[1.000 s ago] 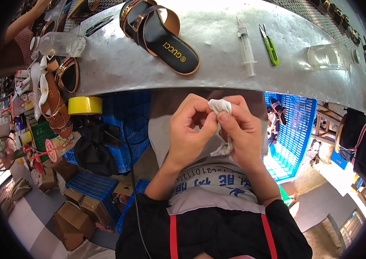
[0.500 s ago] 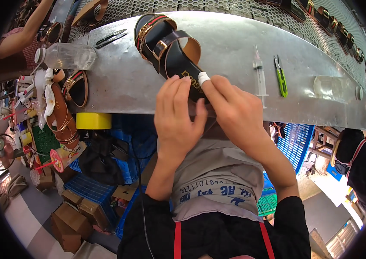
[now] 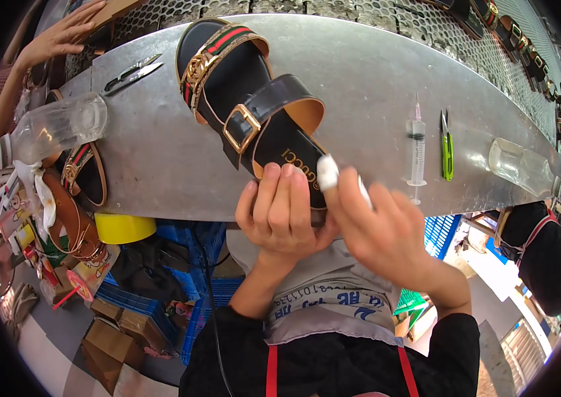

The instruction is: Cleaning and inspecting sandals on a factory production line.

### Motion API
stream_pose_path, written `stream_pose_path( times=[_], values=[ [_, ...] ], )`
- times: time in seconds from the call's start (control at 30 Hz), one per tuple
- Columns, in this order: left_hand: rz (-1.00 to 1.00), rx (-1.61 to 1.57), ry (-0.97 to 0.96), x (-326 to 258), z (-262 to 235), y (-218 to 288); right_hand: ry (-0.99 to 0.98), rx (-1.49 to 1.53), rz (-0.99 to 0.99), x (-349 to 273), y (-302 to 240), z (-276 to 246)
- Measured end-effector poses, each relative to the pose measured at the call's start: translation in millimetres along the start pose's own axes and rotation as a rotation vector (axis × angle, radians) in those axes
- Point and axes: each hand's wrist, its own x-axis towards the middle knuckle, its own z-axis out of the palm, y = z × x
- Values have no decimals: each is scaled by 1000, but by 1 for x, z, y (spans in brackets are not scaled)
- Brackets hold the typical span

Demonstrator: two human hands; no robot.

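Two hands of ours, the left hand (image 3: 287, 218) and the right hand (image 3: 386, 231), are up at the heel end of a black sandal (image 3: 239, 86), which lies on the metal tabletop (image 3: 360, 79) just ahead of them. Our right hand is curled mostly closed with a white cloth (image 3: 328, 173) wrapped over the index finger, cloth against the heel's right edge — that hand's a bit blurry. Our left hand has its fingers half bent, tips up at the heel's near end; can't tell if it's actually gripping. Off right of our hands lie a syringe (image 3: 417, 155), green snips (image 3: 448, 149) beside it, then a clear bottle (image 3: 522, 165). Ahead and left we've got black scissors (image 3: 133, 74) — plus a yellow tape roll (image 3: 125, 228) left of our left hand.
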Motion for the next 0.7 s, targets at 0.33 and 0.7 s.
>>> stream_pose_path(
  times=[0.33,0.7],
  values=[
    [-32,-45,-38,0,-4,2,-117,86,74,9,0,-8],
    [-69,-124,-61,1,-6,3,-193,122,148,19,-2,-16]
  ],
)
